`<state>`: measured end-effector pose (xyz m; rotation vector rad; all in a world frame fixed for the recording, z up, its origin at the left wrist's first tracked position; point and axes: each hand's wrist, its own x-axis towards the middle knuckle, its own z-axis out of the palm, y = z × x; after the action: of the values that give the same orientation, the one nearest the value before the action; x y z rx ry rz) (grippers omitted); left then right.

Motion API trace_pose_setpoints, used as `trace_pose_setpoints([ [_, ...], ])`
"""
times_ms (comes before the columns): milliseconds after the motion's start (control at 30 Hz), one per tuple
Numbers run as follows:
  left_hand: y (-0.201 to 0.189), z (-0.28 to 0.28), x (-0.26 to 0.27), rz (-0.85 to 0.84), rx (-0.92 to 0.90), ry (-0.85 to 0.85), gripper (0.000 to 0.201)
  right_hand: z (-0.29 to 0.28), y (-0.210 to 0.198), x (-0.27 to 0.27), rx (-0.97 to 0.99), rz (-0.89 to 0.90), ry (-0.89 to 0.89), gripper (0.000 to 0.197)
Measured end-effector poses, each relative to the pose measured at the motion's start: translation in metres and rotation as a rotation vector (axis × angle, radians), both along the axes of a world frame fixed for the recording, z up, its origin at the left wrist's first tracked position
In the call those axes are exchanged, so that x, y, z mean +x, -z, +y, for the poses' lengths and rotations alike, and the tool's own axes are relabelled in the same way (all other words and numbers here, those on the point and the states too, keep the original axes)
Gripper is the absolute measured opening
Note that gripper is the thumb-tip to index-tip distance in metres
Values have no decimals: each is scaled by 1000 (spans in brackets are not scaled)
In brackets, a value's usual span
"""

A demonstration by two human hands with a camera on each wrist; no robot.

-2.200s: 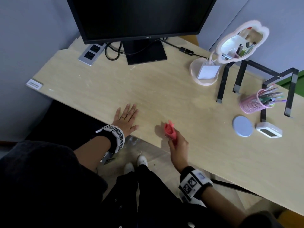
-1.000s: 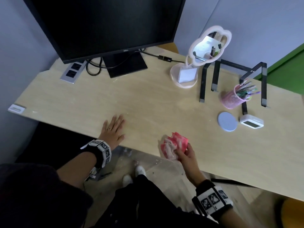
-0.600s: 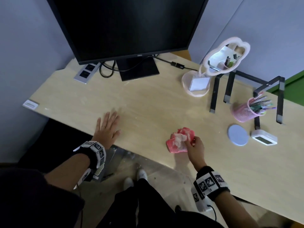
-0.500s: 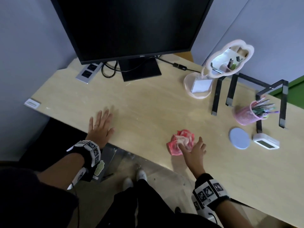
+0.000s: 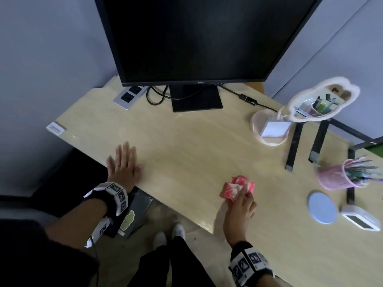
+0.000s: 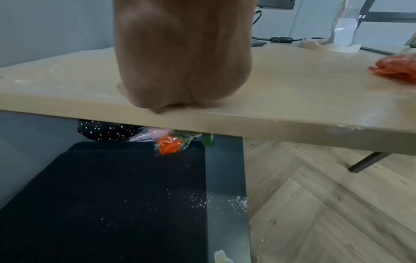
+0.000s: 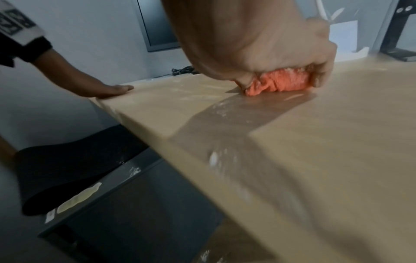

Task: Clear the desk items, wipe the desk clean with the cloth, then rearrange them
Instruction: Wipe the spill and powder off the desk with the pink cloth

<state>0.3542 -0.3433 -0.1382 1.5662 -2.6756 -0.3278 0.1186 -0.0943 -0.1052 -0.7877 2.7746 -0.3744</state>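
A crumpled pink cloth [image 5: 238,187] lies on the pale wooden desk [image 5: 186,154] near its front edge. My right hand [image 5: 241,201] presses down on it, thumb and fingers curled round the wad [image 7: 279,81]. A damp streak trails from the cloth toward the front edge [image 7: 236,113]. My left hand [image 5: 122,162] lies flat, fingers spread, at the desk's front left edge [image 6: 180,53]. The cloth shows at the far right of the left wrist view [image 6: 396,67].
A black monitor [image 5: 196,38] stands at the back, with a power strip [image 5: 129,96] and cables. On the right are a cloud-shaped mirror [image 5: 319,100], a black stand [image 5: 319,139], a pink pen cup [image 5: 342,175], a blue round coaster [image 5: 322,207] and a white clock [image 5: 360,220].
My right hand set the cloth on the desk, flattened over it, and now grips it again slightly farther from the edge. My left hand slid a little to the left.
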Motion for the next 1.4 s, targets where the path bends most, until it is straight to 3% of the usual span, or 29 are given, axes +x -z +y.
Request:
trace_pose_setpoints([
  [200,-1,-2,-2,16,5,-21,67,-77,-9,-8,-34,25,-63,62],
  [367,-4,-3,-3,-14,-6,-25,65,-123,-6,27,-101,40,-320,71],
  [533,-9,-4,-4,-43,28,-32,67,-121,-9,80,-139,86,-593,76],
  [633,-9,-3,-3,-70,5,-38,66,-102,-10,87,-154,50,-755,66],
  [700,-9,-3,-1,-62,-15,-22,64,-90,-12,76,-195,-38,-723,58],
  [800,-14,-3,0,-33,-14,-4,63,-78,-25,46,-319,-160,-504,55],
  [867,-17,-7,-1,-31,19,-22,66,-81,-31,18,-415,-90,-339,56],
  [967,-12,-13,-3,-52,26,-25,71,-101,-28,-25,-408,24,-158,54],
  [1100,0,-18,-4,-43,-1,-5,69,-129,-3,-45,-248,25,-104,57],
  [1400,2,-21,-6,-49,16,-33,68,-230,-4,-75,-222,-21,-72,54],
])
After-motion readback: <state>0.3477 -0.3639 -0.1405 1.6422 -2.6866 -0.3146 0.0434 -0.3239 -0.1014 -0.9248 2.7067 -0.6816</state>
